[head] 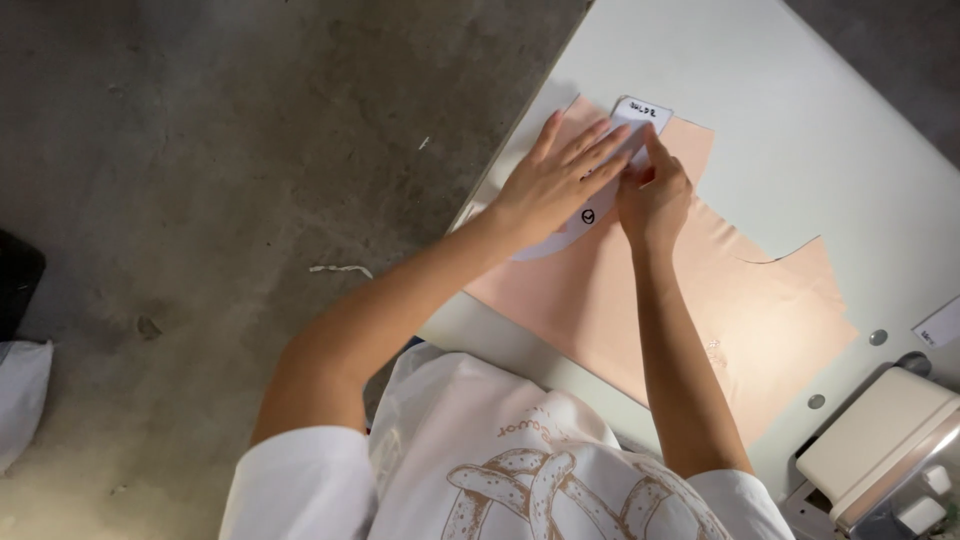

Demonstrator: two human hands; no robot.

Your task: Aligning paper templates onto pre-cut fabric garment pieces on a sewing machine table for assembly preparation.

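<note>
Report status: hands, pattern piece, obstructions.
Left hand flat on white paper pattern. Right hand pinching its edge. Pattern on peach fabric. Nothing in the way.

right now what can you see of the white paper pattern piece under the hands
The white paper pattern piece is a flat, thin strip with a squared upper end and a curved lower edge, bearing dark handwriting and a small round mark. It lies on the peach fabric on the pale table. The left hand presses flat on it with fingers spread; the right hand touches its edge. Its middle is hidden.
</note>
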